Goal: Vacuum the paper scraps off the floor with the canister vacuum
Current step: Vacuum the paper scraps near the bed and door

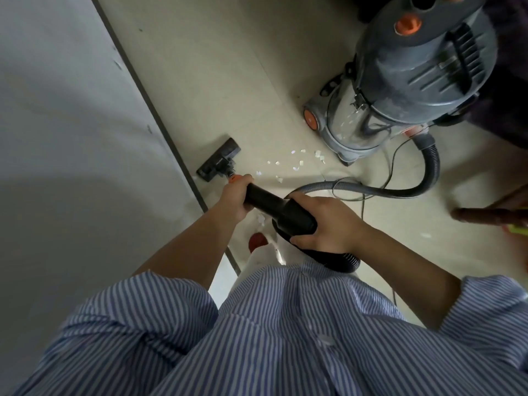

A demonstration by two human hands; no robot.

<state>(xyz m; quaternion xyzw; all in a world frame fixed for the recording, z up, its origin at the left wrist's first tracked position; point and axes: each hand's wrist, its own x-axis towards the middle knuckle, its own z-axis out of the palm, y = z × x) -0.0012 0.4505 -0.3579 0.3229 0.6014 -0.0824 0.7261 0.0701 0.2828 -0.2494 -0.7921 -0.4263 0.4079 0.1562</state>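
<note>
A grey canister vacuum (411, 81) with orange knobs stands at the upper right, paper bits visible in its clear bin. Its ribbed hose (400, 191) loops along the floor to a black wand handle (274, 208). My left hand (234, 200) grips the wand's front part near an orange collar. My right hand (325, 224) grips the thicker rear part of the handle. The black floor head (218, 160) rests on the floor beside the wall's dark baseboard. Several white paper scraps (294, 162) lie between the floor head and the canister; more scraps (260, 218) lie under the handle.
A grey wall (71, 124) with a dark baseboard runs diagonally along the left. A thin power cord (394, 164) curls by the hose. A dark wooden piece of furniture (491, 217) juts in at the right edge. My red shoe tip (257, 242) shows below the handle.
</note>
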